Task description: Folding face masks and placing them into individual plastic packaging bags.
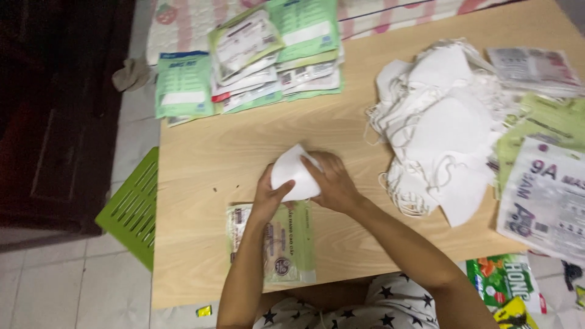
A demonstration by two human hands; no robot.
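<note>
Mask (292, 173) over wooden table (201, 268), tiled floor (73, 286).

both hands (304, 183) together, fingers curled, forearms converging.

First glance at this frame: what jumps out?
Centre of the wooden table: the left hand and right hand together grip one white face mask, just above a flat green-and-clear packet at the near edge. To the right sits a big loose heap of white masks; at the far edge, a stack of filled green packets.
</note>
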